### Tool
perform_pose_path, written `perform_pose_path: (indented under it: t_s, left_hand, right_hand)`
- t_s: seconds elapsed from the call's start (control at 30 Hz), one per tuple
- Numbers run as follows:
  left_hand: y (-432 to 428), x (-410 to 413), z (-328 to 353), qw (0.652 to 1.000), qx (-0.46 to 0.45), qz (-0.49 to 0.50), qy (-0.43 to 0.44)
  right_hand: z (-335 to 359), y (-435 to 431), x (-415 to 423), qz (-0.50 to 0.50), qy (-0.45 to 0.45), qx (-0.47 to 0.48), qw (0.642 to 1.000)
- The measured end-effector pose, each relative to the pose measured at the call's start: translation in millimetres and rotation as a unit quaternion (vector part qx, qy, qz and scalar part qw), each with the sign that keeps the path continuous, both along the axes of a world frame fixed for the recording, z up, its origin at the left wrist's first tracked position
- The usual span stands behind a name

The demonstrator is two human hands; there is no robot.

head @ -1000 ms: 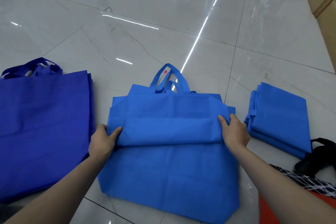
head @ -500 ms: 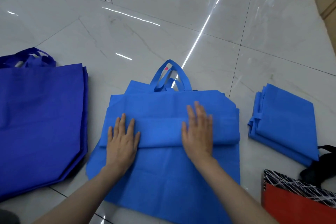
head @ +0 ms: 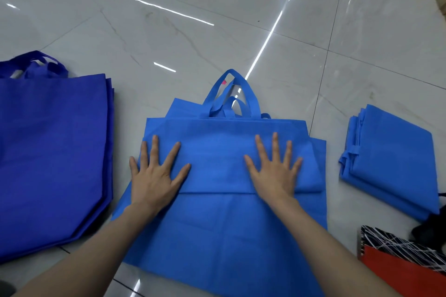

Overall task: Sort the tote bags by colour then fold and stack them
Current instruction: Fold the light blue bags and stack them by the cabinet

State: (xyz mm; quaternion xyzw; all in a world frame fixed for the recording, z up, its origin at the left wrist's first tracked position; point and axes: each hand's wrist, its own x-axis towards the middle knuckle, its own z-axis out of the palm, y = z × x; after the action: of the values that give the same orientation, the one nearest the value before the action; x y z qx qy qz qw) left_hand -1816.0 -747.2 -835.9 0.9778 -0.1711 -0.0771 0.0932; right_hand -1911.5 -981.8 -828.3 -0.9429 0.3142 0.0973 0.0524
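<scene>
Your left hand [head: 154, 178] and right hand [head: 274, 173], fingers spread wide, press flat on the folded light-blue fabric tote bag [head: 217, 219], left and right of its middle.

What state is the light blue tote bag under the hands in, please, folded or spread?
Partly folded: the light blue tote bag has a layer doubled over its upper half, under the left hand and right hand.

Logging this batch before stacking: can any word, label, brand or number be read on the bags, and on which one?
No readable text in view.
Pink tag on the handle of the light blue tote bag: too small to read.
Dark blue tote bags: plain.
Folded light blue stack: plain.
Red and black bag: white line pattern only, no letters.
</scene>
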Motion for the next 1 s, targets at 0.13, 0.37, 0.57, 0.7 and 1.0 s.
perform_pose_path:
  t_s: [0.13,0.37,0.57,0.7,1.0]
  left_hand:
    - [-1,-2,7,1.000,0.010,0.013,-0.003]
    - [5,-7,20,0.999,0.000,0.035,-0.009]
    - [4,-34,21,0.995,0.031,0.068,-0.060]
    - [-9,-47,26,0.993,0.033,0.109,-0.036]
    - [-43,-36,0,0.991,0.012,-0.132,-0.017]
  right_hand:
    - [7,-34,-23,-0.051,0.036,-0.004,0.998]
    - [28,-31,-41,-0.139,-0.059,-0.025,0.988]
    - [29,-22,-77,-0.175,-0.045,-0.035,0.983]
    - [28,-3,-94,-0.218,-0.044,-0.037,0.974]
    - [33,-2,-17,-0.087,-0.228,0.103,0.964]
